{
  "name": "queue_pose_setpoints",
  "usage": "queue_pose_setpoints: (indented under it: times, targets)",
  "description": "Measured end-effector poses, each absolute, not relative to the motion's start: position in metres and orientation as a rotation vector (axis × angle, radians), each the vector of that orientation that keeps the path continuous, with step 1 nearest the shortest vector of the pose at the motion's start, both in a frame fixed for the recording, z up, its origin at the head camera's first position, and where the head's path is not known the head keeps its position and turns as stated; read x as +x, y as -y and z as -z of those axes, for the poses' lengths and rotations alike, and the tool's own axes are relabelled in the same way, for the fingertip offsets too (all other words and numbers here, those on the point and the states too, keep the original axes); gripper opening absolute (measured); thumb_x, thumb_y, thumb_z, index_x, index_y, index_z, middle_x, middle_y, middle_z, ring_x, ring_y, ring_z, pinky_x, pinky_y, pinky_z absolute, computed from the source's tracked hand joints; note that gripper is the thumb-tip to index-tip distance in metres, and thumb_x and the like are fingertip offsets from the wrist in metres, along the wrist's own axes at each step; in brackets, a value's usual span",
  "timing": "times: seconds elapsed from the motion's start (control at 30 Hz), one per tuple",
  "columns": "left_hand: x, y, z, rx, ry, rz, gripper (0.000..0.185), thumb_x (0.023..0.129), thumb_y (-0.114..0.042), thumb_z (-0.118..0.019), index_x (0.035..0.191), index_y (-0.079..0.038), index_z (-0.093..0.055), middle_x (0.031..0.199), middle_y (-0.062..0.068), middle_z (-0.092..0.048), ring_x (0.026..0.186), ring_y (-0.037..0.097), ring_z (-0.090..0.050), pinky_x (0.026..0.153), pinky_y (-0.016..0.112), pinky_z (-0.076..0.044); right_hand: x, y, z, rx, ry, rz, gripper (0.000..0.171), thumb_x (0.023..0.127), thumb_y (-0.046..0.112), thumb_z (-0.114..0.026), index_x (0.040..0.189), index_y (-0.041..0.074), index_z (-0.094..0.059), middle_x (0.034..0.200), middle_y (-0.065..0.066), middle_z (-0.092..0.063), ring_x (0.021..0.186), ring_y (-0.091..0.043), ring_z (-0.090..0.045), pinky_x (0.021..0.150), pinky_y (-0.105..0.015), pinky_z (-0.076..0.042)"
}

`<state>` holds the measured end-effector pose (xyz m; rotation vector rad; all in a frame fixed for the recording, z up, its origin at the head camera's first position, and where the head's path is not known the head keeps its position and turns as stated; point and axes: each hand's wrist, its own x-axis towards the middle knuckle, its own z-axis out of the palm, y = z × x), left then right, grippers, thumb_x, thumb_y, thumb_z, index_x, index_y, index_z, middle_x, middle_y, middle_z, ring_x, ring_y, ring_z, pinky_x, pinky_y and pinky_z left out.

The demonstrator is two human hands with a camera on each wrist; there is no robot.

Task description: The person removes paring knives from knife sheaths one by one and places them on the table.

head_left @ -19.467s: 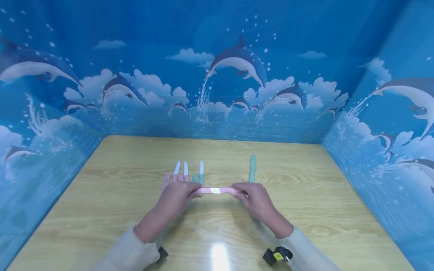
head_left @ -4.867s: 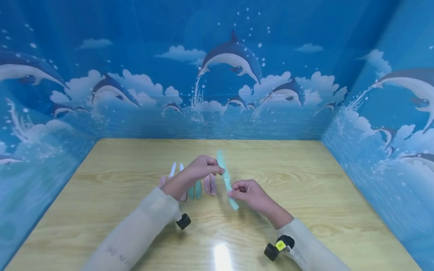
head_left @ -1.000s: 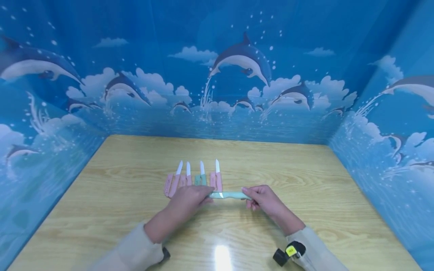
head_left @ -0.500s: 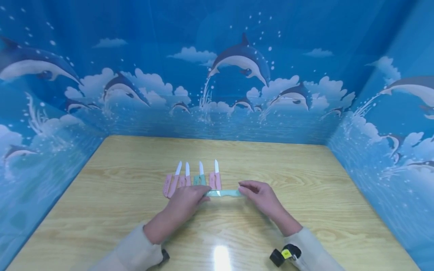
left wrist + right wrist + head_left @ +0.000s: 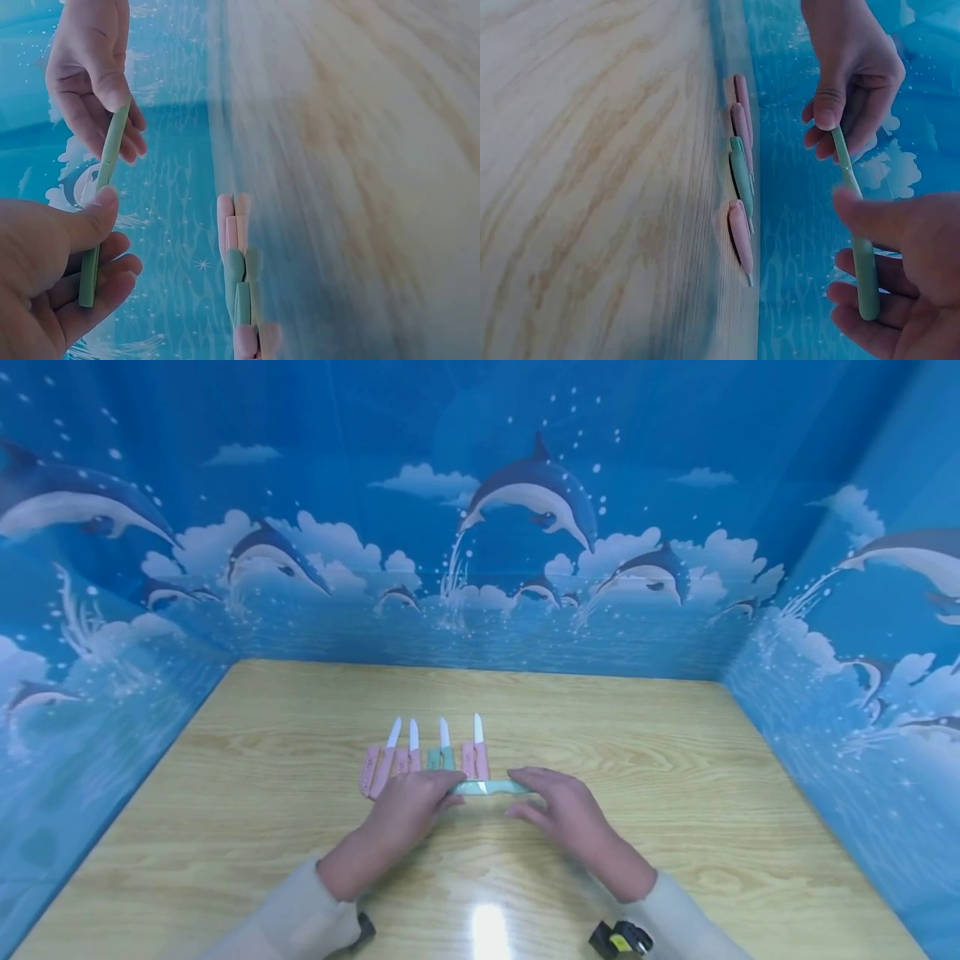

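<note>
A mint-green fruit knife [image 5: 506, 787] lies level between my two hands, a short stretch of its white blade bared between handle and green sheath. My left hand [image 5: 411, 802] pinches the sheath end between thumb and fingers. Around the handle end is my right hand [image 5: 566, 810]; in the right wrist view its fingers lie behind the handle and its blurred thumb [image 5: 870, 217] in front. Beyond the hands, a green knife [image 5: 446, 747] and pink knives, one a pink knife [image 5: 480, 752] at the right, lie unsheathed, white blades pointing away. Their sheaths, including a pink sheath [image 5: 370, 768], lie beside them.
The wooden table [image 5: 637, 735] carries the row of knives left of centre. A blue dolphin-print curtain [image 5: 360, 635] surrounds its back and sides. Bright glare [image 5: 489, 931] shows near the front. A black strapped device [image 5: 621, 937] sits at the right wrist.
Over the last second my right hand has moved left along the green knife's handle, its thumb now lower and farther from the fingers. Less blade shows than earlier is hard to tell. The left hand barely moved.
</note>
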<state>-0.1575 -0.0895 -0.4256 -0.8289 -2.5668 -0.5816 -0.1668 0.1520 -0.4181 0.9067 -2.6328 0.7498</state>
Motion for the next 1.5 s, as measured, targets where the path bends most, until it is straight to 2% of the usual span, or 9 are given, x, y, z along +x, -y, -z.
queue_pose_setpoints:
  times: [0.13,0.4,1.03,1.2,1.43,1.5]
  targets:
    - [-0.1573,0.0890,0.4253,-0.827,2.565,0.599,0.026,0.080,-0.019,-0.077,0.101,-0.006,-0.070,0.095,0.008,-0.074,0.085,0.021,-0.072,0.074,0.032,-0.060,-0.1662,-0.1484,0.4171,0.886,2.600,-0.669,0.038,0.077,0.016,-0.081,0.113,0.005,-0.070,0.109,-0.009,-0.072,0.100,-0.024,-0.069,0.088,-0.039,-0.056]
    - [-0.1562,0.0868,0.4223,-0.789,2.691,0.653,0.022,0.082,-0.019,-0.076,0.101,-0.010,-0.071,0.090,0.005,-0.074,0.080,0.019,-0.071,0.070,0.031,-0.060,-0.1676,-0.1459,0.4184,0.842,2.625,-0.641,0.029,0.077,0.018,-0.081,0.103,0.008,-0.073,0.100,-0.005,-0.074,0.090,-0.019,-0.070,0.080,-0.035,-0.059]
    - [-0.1551,0.0834,0.4181,-0.761,2.775,0.686,0.018,0.082,-0.016,-0.076,0.099,-0.011,-0.073,0.087,0.003,-0.074,0.077,0.016,-0.070,0.068,0.025,-0.059,-0.1690,-0.1492,0.4249,0.810,2.646,-0.745,0.023,0.079,0.014,-0.078,0.100,0.007,-0.074,0.102,-0.007,-0.074,0.094,-0.021,-0.071,0.082,-0.036,-0.058]
    - [-0.1555,0.0828,0.4193,-0.753,2.789,0.684,0.021,0.083,-0.017,-0.075,0.103,-0.009,-0.073,0.091,0.005,-0.074,0.081,0.019,-0.071,0.071,0.030,-0.059,-0.1681,-0.1496,0.4249,0.771,2.667,-0.744,0.022,0.078,0.013,-0.079,0.100,0.009,-0.074,0.102,-0.006,-0.074,0.094,-0.021,-0.070,0.082,-0.035,-0.058]
    - [-0.1564,0.0829,0.4203,-0.794,2.789,0.636,0.018,0.083,-0.016,-0.075,0.099,-0.009,-0.072,0.086,0.005,-0.073,0.077,0.019,-0.070,0.067,0.030,-0.059,-0.1683,-0.1509,0.4259,0.788,2.653,-0.773,0.022,0.078,0.012,-0.079,0.099,0.008,-0.075,0.101,-0.006,-0.074,0.093,-0.021,-0.071,0.081,-0.036,-0.059]
    - [-0.1560,0.0833,0.4202,-0.806,2.797,0.635,0.020,0.083,-0.015,-0.074,0.102,-0.009,-0.071,0.090,0.006,-0.074,0.081,0.020,-0.071,0.072,0.032,-0.059,-0.1682,-0.1515,0.4263,0.782,2.653,-0.776,0.022,0.078,0.012,-0.079,0.099,0.008,-0.075,0.101,-0.006,-0.074,0.093,-0.021,-0.071,0.081,-0.036,-0.059]
